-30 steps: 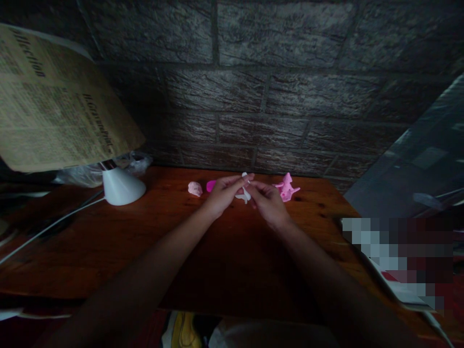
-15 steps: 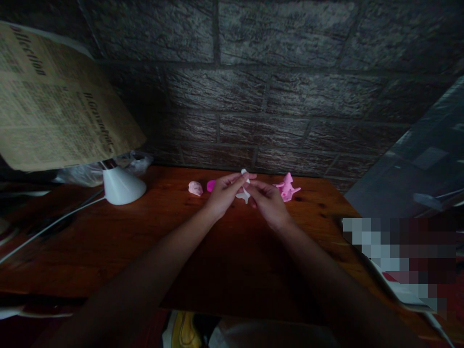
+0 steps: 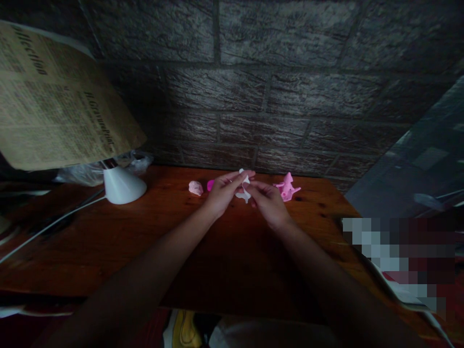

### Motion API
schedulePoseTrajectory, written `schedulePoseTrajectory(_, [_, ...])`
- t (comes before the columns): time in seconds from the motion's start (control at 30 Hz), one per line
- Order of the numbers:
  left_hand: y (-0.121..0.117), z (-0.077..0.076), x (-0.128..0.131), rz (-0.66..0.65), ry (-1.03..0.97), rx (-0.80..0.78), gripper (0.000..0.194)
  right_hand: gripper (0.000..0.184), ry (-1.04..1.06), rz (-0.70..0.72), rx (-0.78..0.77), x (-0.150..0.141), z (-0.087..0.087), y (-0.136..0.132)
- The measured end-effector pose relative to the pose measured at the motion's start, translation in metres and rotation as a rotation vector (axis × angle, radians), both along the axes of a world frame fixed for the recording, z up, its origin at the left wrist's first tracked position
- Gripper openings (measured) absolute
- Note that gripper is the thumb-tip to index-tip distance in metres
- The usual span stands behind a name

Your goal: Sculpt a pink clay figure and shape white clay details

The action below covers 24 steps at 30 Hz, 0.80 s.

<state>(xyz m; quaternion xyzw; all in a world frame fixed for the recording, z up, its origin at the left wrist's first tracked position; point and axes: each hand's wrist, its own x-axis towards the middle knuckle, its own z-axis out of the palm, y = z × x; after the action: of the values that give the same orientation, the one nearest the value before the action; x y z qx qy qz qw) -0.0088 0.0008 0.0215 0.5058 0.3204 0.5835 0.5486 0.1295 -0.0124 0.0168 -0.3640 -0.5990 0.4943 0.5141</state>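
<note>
Between the fingertips of both hands is a small piece of white clay [image 3: 246,180], soft-looking and partly covered by the thumbs. My left hand [image 3: 225,192] pinches it from the left, its thumb on top. From the right, my right hand [image 3: 268,200] grips the same piece with thumb and forefinger. Just below the fingers shows a flat white shape [image 3: 243,196]; whether it joins the held piece I cannot tell. A bright magenta piece [image 3: 210,185] peeks out beside my left hand, and a pale pink clay lump [image 3: 195,188] sits farther left. Near my right hand stands a pink spiky clay figure [image 3: 287,187].
A lamp with a white base [image 3: 122,186] and a newsprint shade [image 3: 61,101] stands at the left, its cord crossing the wooden table [image 3: 145,241]. Clear plastic bags [image 3: 81,175] lie behind it. A brick-patterned wall [image 3: 239,92] closes off the back. A blurred-out object occupies the right edge.
Fingers of both hands shift slightly around the white clay, and more of it shows between the thumbs. The pink pieces and the lamp stay where they were.
</note>
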Motion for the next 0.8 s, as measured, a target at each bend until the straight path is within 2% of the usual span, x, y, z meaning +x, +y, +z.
schedulePoseTrajectory(0.17, [0.0017, -0.0002, -0.0006, 0.019, 0.007, 0.04, 0.028, 0.028, 0.018, 0.007, -0.002, -0.0009, 0.0009, -0.0011])
schedulePoseTrajectory(0.37, [0.0017, 0.0003, -0.0004, 0.004, -0.059, -0.025, 0.029, 0.027, 0.032, 0.002, -0.027, -0.0017, 0.0009, -0.0015])
schedulePoseTrajectory(0.63, [0.0018, 0.0007, -0.0026, -0.004, -0.031, -0.018, 0.032, 0.023, 0.007, 0.002, -0.038, -0.0012, -0.0009, -0.0004])
schedulePoseTrajectory(0.8, [0.0019, 0.0014, -0.0016, 0.017, -0.054, 0.031, 0.032, 0.019, 0.02, 0.016, -0.056, -0.0009, -0.0013, -0.0003])
